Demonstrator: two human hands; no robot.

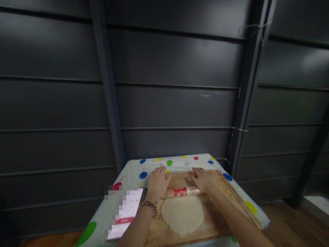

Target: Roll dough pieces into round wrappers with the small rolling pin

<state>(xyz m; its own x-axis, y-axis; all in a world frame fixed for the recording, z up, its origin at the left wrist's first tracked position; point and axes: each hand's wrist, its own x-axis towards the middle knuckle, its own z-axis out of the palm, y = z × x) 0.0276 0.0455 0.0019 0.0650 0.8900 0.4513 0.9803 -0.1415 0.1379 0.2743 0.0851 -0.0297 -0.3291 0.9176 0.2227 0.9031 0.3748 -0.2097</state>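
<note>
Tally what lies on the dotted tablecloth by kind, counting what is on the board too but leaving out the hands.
Wooden board: 1
Rolling pin: 1
Flattened dough sheet: 1
Lit-screen device: 1
Total: 4

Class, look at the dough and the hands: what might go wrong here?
The beaded bracelet on the wrist of the left hand is near the dough and might brush it. The lit-screen device beside the left forearm could get nudged. The dough lies on the wooden board and may stick.
</note>
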